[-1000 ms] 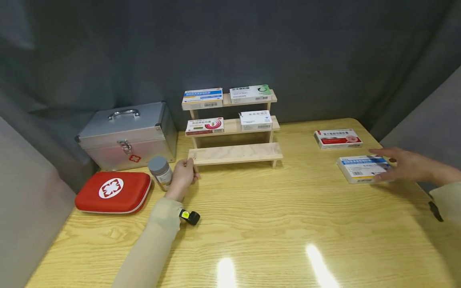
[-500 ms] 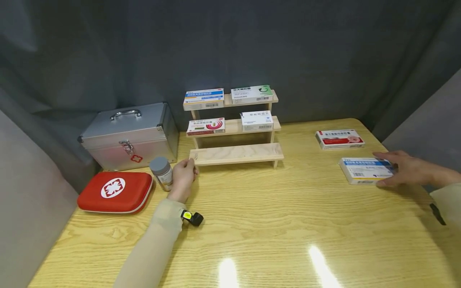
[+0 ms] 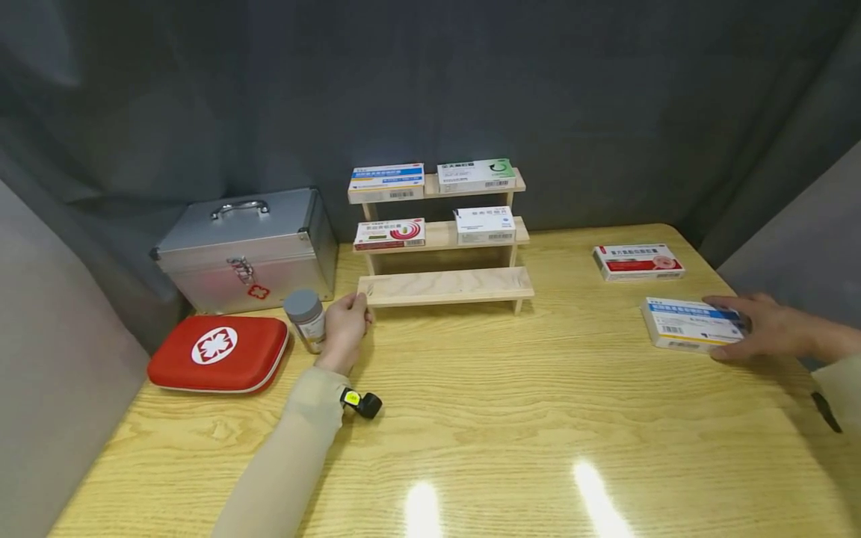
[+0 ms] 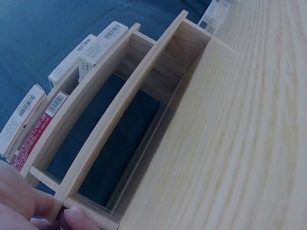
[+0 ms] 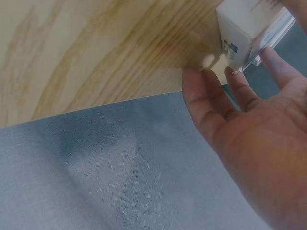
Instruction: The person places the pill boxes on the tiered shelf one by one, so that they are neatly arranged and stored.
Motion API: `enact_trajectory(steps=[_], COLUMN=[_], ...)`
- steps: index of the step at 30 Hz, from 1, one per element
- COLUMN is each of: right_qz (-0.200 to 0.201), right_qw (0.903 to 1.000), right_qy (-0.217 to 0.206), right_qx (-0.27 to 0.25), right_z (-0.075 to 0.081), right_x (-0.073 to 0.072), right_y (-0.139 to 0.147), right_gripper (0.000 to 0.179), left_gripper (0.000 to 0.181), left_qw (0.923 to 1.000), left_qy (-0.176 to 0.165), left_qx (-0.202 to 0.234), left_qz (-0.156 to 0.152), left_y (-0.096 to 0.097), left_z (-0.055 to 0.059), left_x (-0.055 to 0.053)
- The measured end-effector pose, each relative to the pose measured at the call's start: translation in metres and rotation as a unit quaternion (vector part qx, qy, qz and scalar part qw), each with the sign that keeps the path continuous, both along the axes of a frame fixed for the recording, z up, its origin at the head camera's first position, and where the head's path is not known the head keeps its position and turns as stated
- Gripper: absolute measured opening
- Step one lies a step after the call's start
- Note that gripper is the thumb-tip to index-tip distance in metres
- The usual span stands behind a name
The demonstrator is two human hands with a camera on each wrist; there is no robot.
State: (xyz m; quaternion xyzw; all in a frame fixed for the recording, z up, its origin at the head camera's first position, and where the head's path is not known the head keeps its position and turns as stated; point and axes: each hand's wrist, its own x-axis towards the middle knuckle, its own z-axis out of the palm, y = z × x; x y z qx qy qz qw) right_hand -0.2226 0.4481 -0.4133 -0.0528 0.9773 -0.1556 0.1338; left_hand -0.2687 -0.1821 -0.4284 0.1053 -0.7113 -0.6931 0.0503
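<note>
My left hand (image 3: 346,327) grips the left end of the lowest step of a three-tier wooden display rack (image 3: 447,285). Seen from the left wrist, thumb and fingers (image 4: 79,218) pinch the rack's near corner. At the right, my right hand (image 3: 780,329) holds a white, blue and yellow medicine box (image 3: 693,325) by its right end, thumb on the front side and fingers behind. The right wrist view shows that box (image 5: 240,38) close over the wood, its far part cut off by the frame. Behind it lies a red and white medicine box (image 3: 637,263).
Two medicine boxes sit on each of the rack's upper tiers, among them a green and white box (image 3: 476,175). Left of the rack stand a grey-capped bottle (image 3: 306,321), a silver first-aid case (image 3: 245,250) and a red zip pouch (image 3: 218,355). A dark curtain (image 3: 430,82) hangs behind.
My right hand has closed onto the blue and white medicine box, which has shifted slightly right and nearer to me. My left hand stays at the rack's end.
</note>
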Motion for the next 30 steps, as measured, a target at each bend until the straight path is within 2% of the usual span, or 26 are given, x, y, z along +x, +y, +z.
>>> enact_trajectory(steps=[10, 15, 18, 24, 30], right_qz=[0.012, 0.015, 0.003, -0.012, 0.021], right_qw=[0.9999, 0.9998, 0.9998, 0.9988, 0.9968], right_qy=[0.001, 0.015, 0.017, 0.038, 0.075], right_qx=[-0.007, -0.001, 0.009, 0.028, -0.021], right_z=[-0.004, -0.001, 0.005, 0.016, 0.029], right_x=[0.003, 0.001, 0.004, 0.012, 0.014], right_y=[0.004, 0.000, -0.005, -0.027, -0.061], right_gripper=[0.111, 0.111, 0.111, 0.114, 0.111], left_gripper=[0.039, 0.039, 0.037, 0.037, 0.039], left_qw=[1.0000, 0.9998, 0.9998, 0.9998, 0.9999], left_qy=[-0.007, -0.013, -0.015, -0.015, -0.016], left_qx=[-0.005, -0.015, -0.016, -0.010, -0.001], left_qz=[-0.003, 0.002, 0.003, -0.001, -0.004], left_y=[0.001, 0.000, -0.001, -0.001, -0.001], left_z=[0.001, 0.000, 0.000, 0.000, -0.002], left_x=[-0.003, -0.003, -0.003, -0.004, -0.006])
